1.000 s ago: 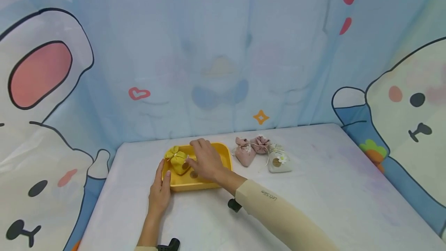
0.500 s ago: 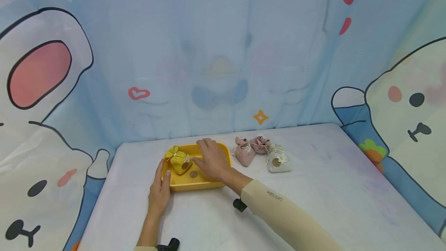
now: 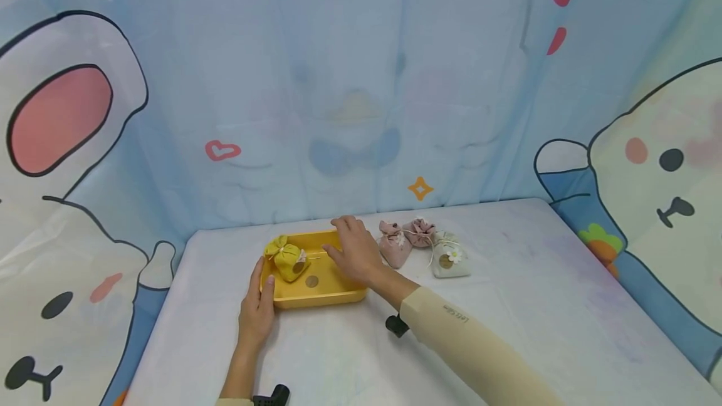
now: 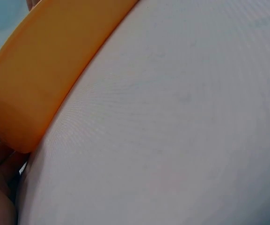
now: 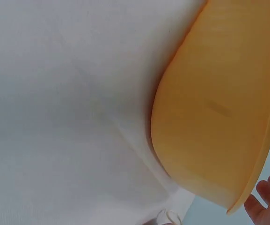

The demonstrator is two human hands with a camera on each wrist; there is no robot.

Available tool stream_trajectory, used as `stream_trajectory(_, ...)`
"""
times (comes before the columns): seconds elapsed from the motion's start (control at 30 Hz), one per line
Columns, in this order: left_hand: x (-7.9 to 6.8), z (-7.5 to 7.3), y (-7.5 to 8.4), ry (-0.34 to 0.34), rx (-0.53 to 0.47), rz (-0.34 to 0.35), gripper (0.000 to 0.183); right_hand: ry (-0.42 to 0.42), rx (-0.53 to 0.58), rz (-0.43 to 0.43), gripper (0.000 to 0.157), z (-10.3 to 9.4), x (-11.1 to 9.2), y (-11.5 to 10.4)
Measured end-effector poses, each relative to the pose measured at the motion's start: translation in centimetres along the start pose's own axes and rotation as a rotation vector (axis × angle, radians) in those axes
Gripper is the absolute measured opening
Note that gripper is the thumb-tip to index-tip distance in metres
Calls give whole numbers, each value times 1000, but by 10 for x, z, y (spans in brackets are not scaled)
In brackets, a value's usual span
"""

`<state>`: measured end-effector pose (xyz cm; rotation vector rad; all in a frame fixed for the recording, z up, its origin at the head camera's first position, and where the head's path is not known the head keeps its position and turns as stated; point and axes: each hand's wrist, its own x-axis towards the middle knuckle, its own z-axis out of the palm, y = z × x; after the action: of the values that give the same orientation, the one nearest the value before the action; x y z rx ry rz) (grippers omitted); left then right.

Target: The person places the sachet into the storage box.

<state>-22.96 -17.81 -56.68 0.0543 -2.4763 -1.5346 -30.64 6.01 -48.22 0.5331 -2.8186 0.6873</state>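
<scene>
A yellow drawstring pouch (image 3: pixel 288 260) lies at the left end of a shallow yellow tray (image 3: pixel 321 301), its string trailing over the tray floor. My left hand (image 3: pixel 256 315) holds the tray by its left end, with the thumb at the near corner and the fingers along the outside. In the left wrist view, fingers (image 4: pixel 8 164) show under the tray's corner. My right hand (image 3: pixel 358 255) is over the tray's right end, fingers extended, with nothing seen in its grasp. Fingertips (image 5: pixel 268 190) appear near the rim in the right wrist view; whether they touch it I cannot tell.
Right of the tray lie two pink pouches, one nearer (image 3: pixel 395 250) and one behind (image 3: pixel 419 232), plus a cream pouch (image 3: pixel 451 262) with a white flower. A brown round spot (image 3: pixel 311 281) is on the tray floor. A cartoon-printed curtain (image 3: pixel 361 80) hangs behind the table (image 3: pixel 479 331).
My right hand has moved right, away from the yellow pouch toward the tray's right end, uncovering more of the tray floor. My left hand stays at the tray's left end.
</scene>
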Motion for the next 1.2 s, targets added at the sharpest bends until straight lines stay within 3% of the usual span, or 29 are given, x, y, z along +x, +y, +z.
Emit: stream_trajectory(1.2, -1, 0, 4, 11, -1, 7, 58, 85, -16, 85, 51, -28, 4, 53)
